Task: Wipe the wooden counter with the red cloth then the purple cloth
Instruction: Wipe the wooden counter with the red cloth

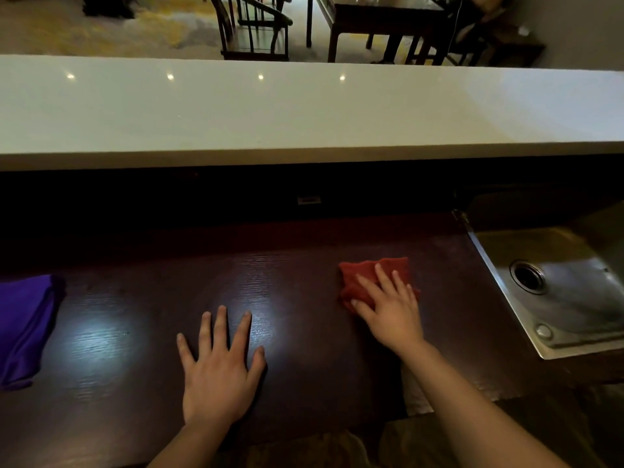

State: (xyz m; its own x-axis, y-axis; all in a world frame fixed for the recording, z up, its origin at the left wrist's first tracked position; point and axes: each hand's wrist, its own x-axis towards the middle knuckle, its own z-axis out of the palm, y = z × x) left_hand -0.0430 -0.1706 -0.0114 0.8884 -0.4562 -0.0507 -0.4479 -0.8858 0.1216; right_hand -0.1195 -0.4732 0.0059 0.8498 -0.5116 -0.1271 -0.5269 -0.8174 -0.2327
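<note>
The right hand point(388, 309) lies flat on the red cloth point(371, 282), fingers spread out and pressing it down on the dark wooden table point(304, 282). The cloth is bunched up under the palm, and part of it sticks out past the fingertips. The left hand point(219, 366) is open too. It rests flat on the bare table with its fingers wide apart, and it holds nothing. It is a little way to the left of the red cloth, not touching it.

The purple cloth point(23, 325) lies far off at the left edge of the table, folded long, well apart from both hands. Bright spots of light shine on the wood between the purple cloth and the red one.

To the right of the red cloth is a metal sink point(574, 336) with a round drain point(528, 276). Behind the table runs a long white shelf-like top point(304, 106). Past that are dark chairs point(256, 25).
</note>
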